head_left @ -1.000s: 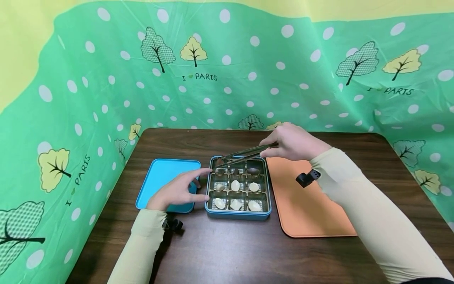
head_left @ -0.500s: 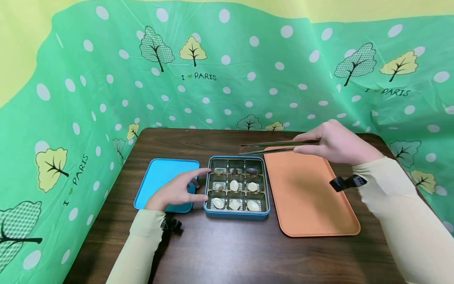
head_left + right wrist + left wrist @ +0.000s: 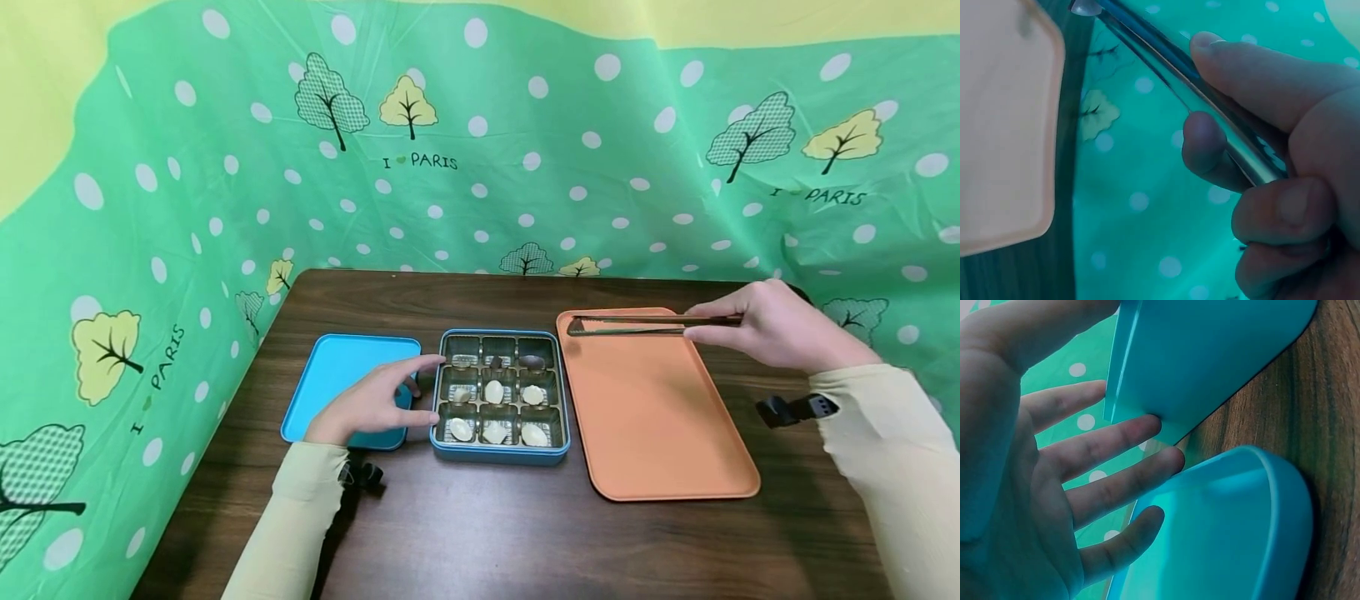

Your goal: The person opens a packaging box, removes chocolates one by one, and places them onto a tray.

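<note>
In the head view, my right hand (image 3: 783, 329) holds a pair of slim metal tongs (image 3: 637, 327) over the far end of an orange tray (image 3: 667, 425). A small dark brown piece (image 3: 577, 326), perhaps a chocolate, sits between the tong tips. The right wrist view shows my fingers curled round the tongs (image 3: 1191, 81). My left hand (image 3: 371, 400) has its fingers spread, with index finger and thumb against the left side of a blue box (image 3: 498, 452). Its gold divided insert holds several pale shell-like pieces (image 3: 534, 434) and dark pieces (image 3: 533, 362). The top-left compartment shows no dark piece.
A blue lid (image 3: 330, 375) lies left of the box, partly under my left hand. Everything stands on a dark wooden table (image 3: 480, 533). A green dotted cloth (image 3: 480, 192) hangs behind and at the sides.
The right hand and tongs have moved right from the box's top-left compartment to over the tray, carrying a dark piece. The left hand has stayed by the box.
</note>
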The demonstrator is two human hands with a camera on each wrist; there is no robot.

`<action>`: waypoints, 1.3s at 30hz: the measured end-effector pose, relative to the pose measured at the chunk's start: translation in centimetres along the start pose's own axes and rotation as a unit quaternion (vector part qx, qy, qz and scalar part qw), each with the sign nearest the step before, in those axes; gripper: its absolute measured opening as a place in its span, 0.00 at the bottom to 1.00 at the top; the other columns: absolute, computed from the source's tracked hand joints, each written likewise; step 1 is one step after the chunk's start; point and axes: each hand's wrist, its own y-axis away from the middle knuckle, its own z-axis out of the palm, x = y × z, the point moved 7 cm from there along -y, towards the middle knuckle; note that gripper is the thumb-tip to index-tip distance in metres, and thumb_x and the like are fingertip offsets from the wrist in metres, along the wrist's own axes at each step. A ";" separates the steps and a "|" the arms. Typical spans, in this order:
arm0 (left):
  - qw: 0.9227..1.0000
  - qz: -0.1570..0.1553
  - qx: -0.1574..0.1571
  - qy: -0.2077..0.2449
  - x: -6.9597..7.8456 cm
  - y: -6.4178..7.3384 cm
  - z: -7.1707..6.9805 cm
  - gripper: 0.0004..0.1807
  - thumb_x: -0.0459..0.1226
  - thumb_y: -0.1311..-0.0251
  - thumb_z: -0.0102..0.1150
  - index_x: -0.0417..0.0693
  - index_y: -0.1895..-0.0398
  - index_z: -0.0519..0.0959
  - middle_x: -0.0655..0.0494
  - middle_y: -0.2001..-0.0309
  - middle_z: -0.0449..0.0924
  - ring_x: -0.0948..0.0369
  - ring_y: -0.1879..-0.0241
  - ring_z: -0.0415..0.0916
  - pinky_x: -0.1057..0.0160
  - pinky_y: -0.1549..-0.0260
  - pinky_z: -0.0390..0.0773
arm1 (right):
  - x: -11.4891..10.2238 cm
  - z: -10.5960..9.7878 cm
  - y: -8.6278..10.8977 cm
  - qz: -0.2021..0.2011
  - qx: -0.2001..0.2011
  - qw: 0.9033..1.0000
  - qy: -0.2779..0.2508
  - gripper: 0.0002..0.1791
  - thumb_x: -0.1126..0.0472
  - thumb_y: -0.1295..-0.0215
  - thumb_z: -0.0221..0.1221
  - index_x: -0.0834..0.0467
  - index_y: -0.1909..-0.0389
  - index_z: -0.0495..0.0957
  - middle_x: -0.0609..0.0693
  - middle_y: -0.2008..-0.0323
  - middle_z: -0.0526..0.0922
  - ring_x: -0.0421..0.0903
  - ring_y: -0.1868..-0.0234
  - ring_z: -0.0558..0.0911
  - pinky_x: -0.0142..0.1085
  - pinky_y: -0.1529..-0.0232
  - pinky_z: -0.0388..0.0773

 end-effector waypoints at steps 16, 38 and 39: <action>1.000 -0.013 0.001 0.007 -0.1 0.0 0.1 0.48 0.53 0.41 0.77 0.58 0.19 0.65 0.58 0.31 0.75 0.57 0.52 0.79 0.52 0.54 0.78 | 3.3 3.3 0.5 0.025 -0.029 0.999 0.009 0.12 0.55 0.38 0.76 0.52 0.54 0.93 0.46 0.61 0.92 0.30 0.67 0.84 0.28 0.67 0.76; 1.000 -0.017 0.001 0.007 -0.2 0.1 0.0 0.48 0.52 0.41 0.76 0.58 0.19 0.65 0.58 0.28 0.73 0.56 0.49 0.79 0.50 0.50 0.78 | 4.3 5.3 1.4 0.118 -0.119 0.985 0.036 0.33 0.41 0.26 0.63 0.66 0.38 0.82 0.51 0.71 0.87 0.40 0.79 0.74 0.39 0.70 0.71; 1.000 -0.018 0.001 0.007 -0.2 0.1 0.0 0.48 0.52 0.41 0.77 0.59 0.19 0.65 0.58 0.28 0.73 0.56 0.49 0.79 0.49 0.49 0.78 | 4.2 5.1 1.5 0.110 -0.110 0.987 0.038 0.32 0.42 0.26 0.63 0.66 0.38 0.83 0.54 0.68 0.89 0.40 0.78 0.74 0.39 0.69 0.72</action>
